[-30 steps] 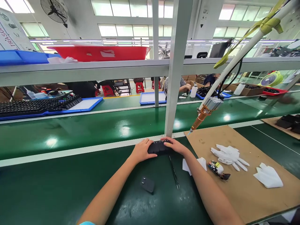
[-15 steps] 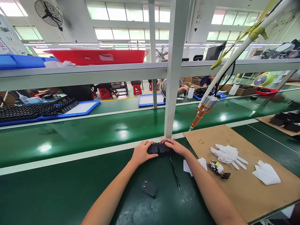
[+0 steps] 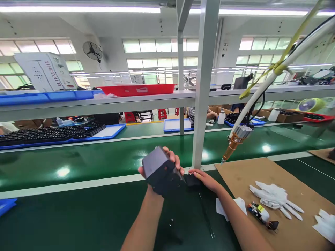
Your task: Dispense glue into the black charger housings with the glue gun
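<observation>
My left hand [image 3: 174,160] is raised above the bench, wrapped round a group of black plug-in power adapters [image 3: 157,165] pressed together; motion blurs them, so I cannot tell how many. Farther right, by the foot of the white post, my right hand [image 3: 205,179] has its fingers over the top of another black power adapter [image 3: 193,182] resting on the green bench. A dark adapter with two metal pins [image 3: 171,223] lies nearer me, hard to see against the bench. Slim black tweezers [image 3: 206,216] lie below my right hand, tips towards me.
White paper [image 3: 239,205] lies under my right forearm. A brown board [image 3: 248,174] on the right holds a white glove [image 3: 274,195] and a small circuit board [image 3: 262,215]. An orange-tipped tool [image 3: 234,144] hangs over it. The white post [image 3: 205,87] stands ahead.
My left hand has lifted adapters from the row up and left, tilting them. My right hand stays on the adapter at the post. The camera view has tipped upward and left.
</observation>
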